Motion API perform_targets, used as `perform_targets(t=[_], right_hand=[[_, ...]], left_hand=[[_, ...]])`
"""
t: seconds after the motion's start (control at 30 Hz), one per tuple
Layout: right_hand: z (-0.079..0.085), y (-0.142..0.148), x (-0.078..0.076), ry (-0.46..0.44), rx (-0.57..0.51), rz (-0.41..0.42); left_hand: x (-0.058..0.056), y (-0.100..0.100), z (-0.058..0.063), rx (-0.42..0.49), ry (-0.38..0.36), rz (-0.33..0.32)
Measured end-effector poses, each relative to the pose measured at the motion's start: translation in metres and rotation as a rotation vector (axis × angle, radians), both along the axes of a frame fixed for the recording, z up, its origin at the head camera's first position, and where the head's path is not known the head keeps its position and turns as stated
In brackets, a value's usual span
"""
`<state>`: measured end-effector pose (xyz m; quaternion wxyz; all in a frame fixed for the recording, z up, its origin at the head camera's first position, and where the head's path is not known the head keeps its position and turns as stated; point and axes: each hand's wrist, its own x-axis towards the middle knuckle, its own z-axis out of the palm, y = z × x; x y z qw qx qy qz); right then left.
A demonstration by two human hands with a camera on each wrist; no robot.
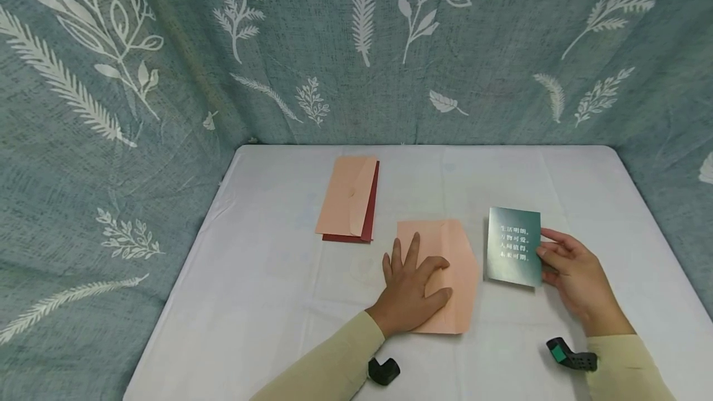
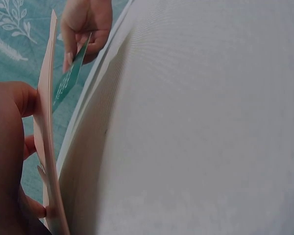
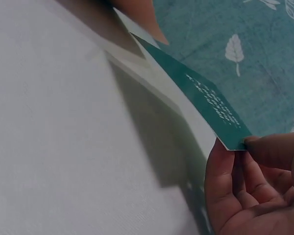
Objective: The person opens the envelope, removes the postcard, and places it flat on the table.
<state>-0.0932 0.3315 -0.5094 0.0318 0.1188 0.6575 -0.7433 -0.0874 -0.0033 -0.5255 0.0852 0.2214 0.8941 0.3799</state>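
A peach envelope (image 1: 437,246) with its flap opened out to the right is at the middle of the table. My left hand (image 1: 412,286) rests on it with fingers spread; in the left wrist view, the fingertips touch the face of the envelope (image 2: 48,117). To the right, my right hand (image 1: 579,277) pinches a green card (image 1: 514,246) with white printed characters by its right edge, thumb on top. The right wrist view has the card (image 3: 201,95) tilted above the table, casting a shadow on the white cloth.
Farther back and left, another peach envelope (image 1: 348,194) lies over a dark red sheet (image 1: 371,203). A white cloth (image 1: 267,277) covers the table. Behind it and along both sides hangs a teal leaf-patterned curtain (image 1: 334,91).
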Motion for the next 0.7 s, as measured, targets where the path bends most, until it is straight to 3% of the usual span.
perform_targets(t=[0.37,0.7], right_hand=[[0.000,0.019,0.001,-0.009,0.013,-0.049],[0.000,0.035,0.002,0.022,-0.040,-0.073]], left_hand=[[0.000,-0.001,0.001,-0.002,-0.011,0.001],[0.000,0.000,0.000,-0.006,-0.006,0.001]])
